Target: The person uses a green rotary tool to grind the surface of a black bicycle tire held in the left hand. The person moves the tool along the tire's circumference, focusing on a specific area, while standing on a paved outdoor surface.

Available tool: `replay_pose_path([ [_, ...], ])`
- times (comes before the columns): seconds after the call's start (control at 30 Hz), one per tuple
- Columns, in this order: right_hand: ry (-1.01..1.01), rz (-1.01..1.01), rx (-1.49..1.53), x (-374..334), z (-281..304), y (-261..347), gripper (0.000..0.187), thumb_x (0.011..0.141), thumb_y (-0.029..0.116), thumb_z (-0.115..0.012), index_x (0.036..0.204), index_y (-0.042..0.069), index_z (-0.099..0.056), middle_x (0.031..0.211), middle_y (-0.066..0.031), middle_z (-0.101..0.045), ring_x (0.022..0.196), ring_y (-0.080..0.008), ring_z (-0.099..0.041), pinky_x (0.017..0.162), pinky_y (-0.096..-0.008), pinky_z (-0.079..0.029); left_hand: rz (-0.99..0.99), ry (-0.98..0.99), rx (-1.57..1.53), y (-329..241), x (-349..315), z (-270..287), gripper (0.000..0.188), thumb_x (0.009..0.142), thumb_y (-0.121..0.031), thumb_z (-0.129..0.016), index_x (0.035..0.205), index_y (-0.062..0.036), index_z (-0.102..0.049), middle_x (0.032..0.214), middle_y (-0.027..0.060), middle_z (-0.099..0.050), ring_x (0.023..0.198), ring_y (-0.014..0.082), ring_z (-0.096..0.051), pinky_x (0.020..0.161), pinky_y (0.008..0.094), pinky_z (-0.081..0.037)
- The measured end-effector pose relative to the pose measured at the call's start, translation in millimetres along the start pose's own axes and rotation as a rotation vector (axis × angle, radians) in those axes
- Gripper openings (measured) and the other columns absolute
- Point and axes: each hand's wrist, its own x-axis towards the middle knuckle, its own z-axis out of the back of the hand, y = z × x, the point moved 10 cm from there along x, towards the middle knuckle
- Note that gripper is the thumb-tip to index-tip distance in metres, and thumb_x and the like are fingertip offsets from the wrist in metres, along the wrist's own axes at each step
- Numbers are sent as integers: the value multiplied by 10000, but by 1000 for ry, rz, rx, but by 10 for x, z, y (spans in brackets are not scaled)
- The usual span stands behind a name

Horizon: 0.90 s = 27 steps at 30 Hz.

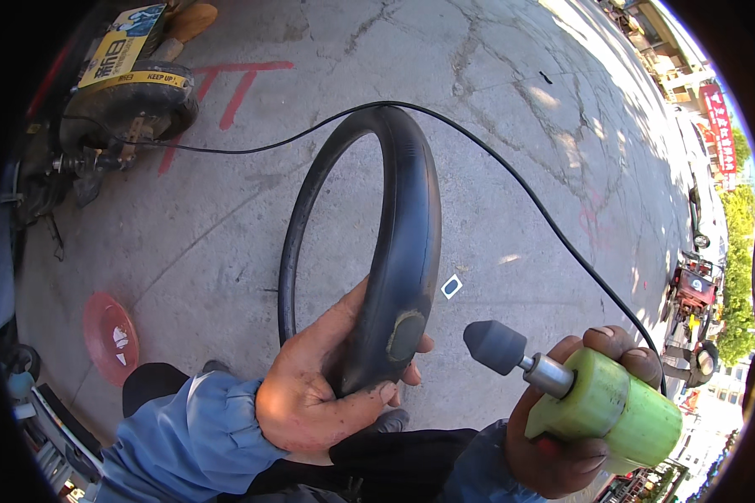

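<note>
My left hand (320, 387) grips a black inner tube (413, 197), which stands up as a tall loop above it. Low on the tube, beside my fingers, is a dull oval roughened patch (405, 335) with a paler rim. My right hand (562, 457) is wrapped round a green electric grinder (625, 411). From its metal chuck (549, 375) a dark cone-tipped grinding bit (495, 345) points left toward the patch, apart from the tube. A black cord (533, 194) arcs from near the grinder over the top of the tube to the far left.
A small white-edged patch piece (451, 287) lies on the concrete floor (495, 101). At left sits a red dish (101, 335) with white scraps. A wheel (155, 101) and machine parts stand at upper left. Parked vehicles (698, 289) line the far right.
</note>
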Motion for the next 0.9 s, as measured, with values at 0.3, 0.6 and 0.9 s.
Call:
replay_pose_path([
  [0.3,-100,-3,70,-108,-32,-204,728,717,217,-849,1247,-11,-405,1114,-280,-591,795,-190,-646,660,-246,-544,37,-77,122,-57,-80,88,763,881,56,-495,1538,-35,-117,1286,201,-512,1097,197,-580,896,325,-522],
  [0.6,-79,1,81,-162,-129,-292,750,708,306,-854,1228,-21,-425,1076,-281,-603,793,-220,-651,698,-282,-554,-13,-124,178,-93,-149,125,674,897,55,-486,1516,-9,-228,1259,164,-548,1070,169,-573,949,332,-483],
  [0.9,-47,26,44,-175,-187,-290,743,688,280,-885,1196,-12,-429,1057,-271,-622,894,-235,-666,707,-274,-566,-57,-175,169,-145,-156,159,581,894,37,-546,1437,25,-339,1055,105,-603,960,141,-591,857,289,-494],
])
